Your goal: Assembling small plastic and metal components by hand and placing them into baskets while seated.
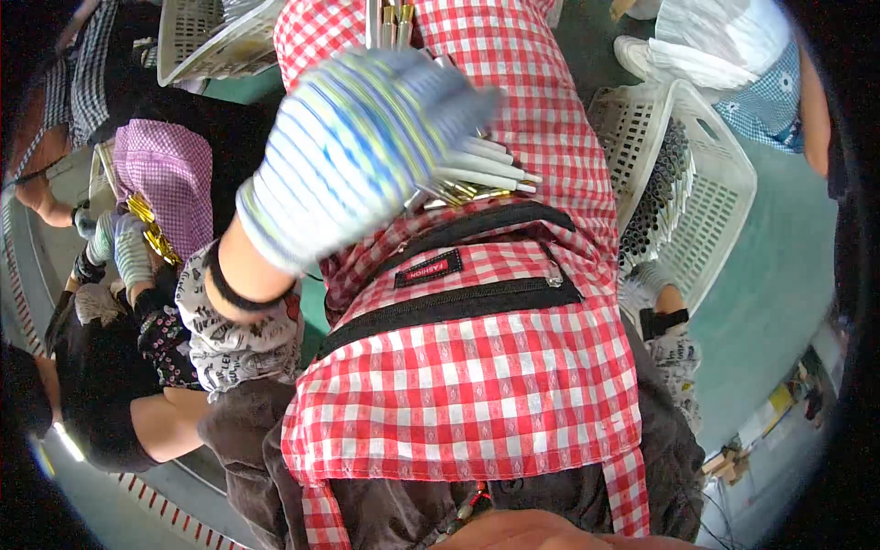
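Note:
My left hand (pixel 353 151), in a striped white, blue and yellow knit glove, is over my lap. Its fingers are smeared by motion and mostly turned away. Beside and beneath it, slim white rods (pixel 486 163) with gold and silver ends lie in a loose pile on my red-and-white checked apron (pixel 467 385). More slim rods with gold ends (pixel 396 26) show beyond the hand. My right hand (pixel 653 280), gloved too, is low at my right side against a white slotted crate (pixel 720 174). Its fingers are partly hidden beside the dark-ended tubes (pixel 660 183) in that crate.
Another slotted crate (pixel 206 46) stands at the far left. To my left, a co-worker's gloved hands (pixel 128 243) are at gold pieces (pixel 154 227) by a purple checked cloth (pixel 170 174). Someone in a blue patterned garment (pixel 765 110) is at far right, above the green floor (pixel 779 247).

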A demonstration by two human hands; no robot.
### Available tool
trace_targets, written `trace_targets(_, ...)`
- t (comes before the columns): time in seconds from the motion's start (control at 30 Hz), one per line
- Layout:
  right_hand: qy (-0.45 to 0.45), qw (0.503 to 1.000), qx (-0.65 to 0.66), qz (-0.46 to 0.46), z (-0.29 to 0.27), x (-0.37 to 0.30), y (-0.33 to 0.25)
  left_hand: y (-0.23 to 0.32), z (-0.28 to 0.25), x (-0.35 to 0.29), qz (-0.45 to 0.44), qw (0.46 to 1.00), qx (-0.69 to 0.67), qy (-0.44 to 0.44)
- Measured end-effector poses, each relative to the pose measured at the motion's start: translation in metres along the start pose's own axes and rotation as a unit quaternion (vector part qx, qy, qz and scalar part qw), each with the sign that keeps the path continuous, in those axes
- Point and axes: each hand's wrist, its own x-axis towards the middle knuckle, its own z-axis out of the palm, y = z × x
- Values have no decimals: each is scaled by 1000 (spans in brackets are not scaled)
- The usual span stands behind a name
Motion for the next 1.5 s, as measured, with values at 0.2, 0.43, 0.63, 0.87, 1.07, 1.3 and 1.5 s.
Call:
trace_targets(0.2, 524, 794, 46, -305, -236, -126, -130, -40, 42, -32, -17, 998, 61, 3)
trace_targets(0.43, 441, 773, -26, -454, -320, -131, -258, -50, 51, -19, -39, 999, 26, 0)
trace_targets(0.63, 365, 797, 48, -478, -339, -109, -283, -42, 18, -48, -105, 994, 14, 27)
trace_targets(0.87, 235, 875, 61, -419, -343, -137, -267, -12, 29, -73, -107, 994, -14, 28)
trace_targets(1.07, 389, 783, 39, -484, -331, -151, -234, -7, 10, -74, -109, 994, -7, 30)
trace_targets(1.3, 486, 722, 27, -491, -316, -171, -206, 7, 2, -72, -103, 994, 3, 27)
trace_targets(1.5, 490, 732, 33, -473, -308, -170, -208, 13, 6, -62, -95, 995, 10, 23)
